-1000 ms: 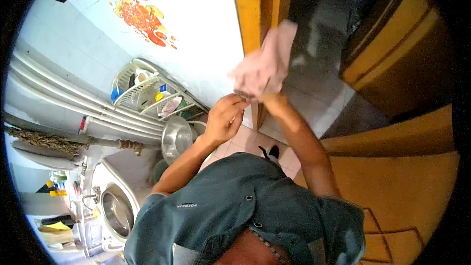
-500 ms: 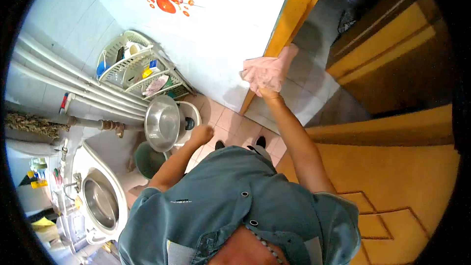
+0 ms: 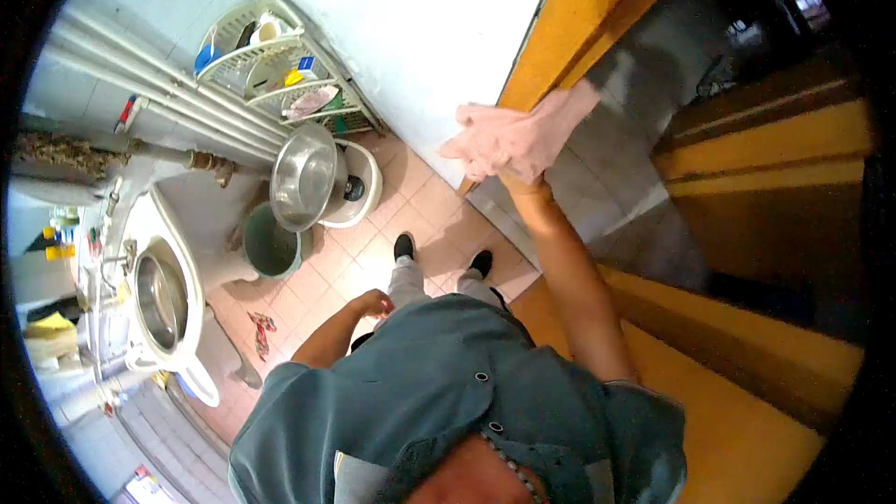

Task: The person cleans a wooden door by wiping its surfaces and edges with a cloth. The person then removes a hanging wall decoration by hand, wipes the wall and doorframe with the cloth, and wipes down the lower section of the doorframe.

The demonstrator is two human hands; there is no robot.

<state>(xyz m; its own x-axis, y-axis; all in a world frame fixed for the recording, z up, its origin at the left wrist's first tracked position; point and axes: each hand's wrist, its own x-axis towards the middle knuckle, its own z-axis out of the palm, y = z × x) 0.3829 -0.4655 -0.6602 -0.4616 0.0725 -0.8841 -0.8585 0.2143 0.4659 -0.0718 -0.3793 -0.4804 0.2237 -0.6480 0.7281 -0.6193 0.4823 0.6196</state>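
Note:
A pink cloth (image 3: 509, 140) lies bunched against the wooden door frame (image 3: 546, 47), where it meets the white wall. My right hand (image 3: 525, 184) is wrapped in the lower part of the cloth and presses it to the frame; most of its fingers are hidden by the fabric. Low beside my left hip hangs my left hand (image 3: 373, 304), its fingers curled and touching no object that I can make out.
A steel basin (image 3: 304, 177) leans by a white round appliance (image 3: 370, 189) and a green bucket (image 3: 271, 247). Behind them stands a corner rack (image 3: 271, 65). The sink (image 3: 191, 294) is at the left; a wooden door (image 3: 728, 364) is at the right.
My left hand has come away from beside the cloth and dropped to my side. My right hand has brought the cloth onto the door frame. The view has shifted, showing more floor.

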